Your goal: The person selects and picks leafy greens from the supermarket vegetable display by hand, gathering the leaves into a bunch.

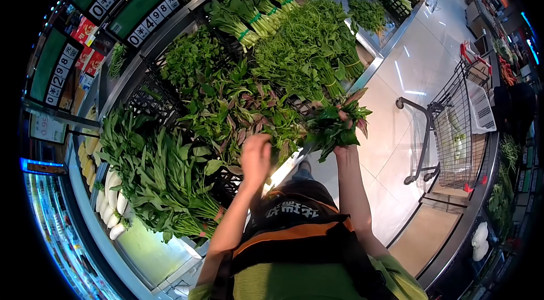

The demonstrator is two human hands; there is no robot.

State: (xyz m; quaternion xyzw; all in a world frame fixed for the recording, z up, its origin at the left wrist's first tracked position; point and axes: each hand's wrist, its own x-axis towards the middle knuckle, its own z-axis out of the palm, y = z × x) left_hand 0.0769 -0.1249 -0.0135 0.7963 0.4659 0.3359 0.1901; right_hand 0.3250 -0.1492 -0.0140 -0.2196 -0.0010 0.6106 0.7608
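My right hand (342,150) grips a bunch of leafy greens (335,130), dark green with some purplish leaves, above the display's front edge. The leaves hide most of that hand. My left hand (256,158) is over the near edge of a loose pile of green and purple leafy greens (226,110). Motion blurs its fingers, so whether they hold a leaf cannot be made out. Long-leaved greens with tied stems (175,181) lie left of this hand. Bundled fine-stemmed greens (309,45) are heaped beyond the pile.
Banded leafy bunches (249,14) stand at the back, and white radishes (113,201) lie at the left. Price signs (144,19) rise along the far left. A wire shopping cart (453,124) stands on the tiled floor (391,147) to the right.
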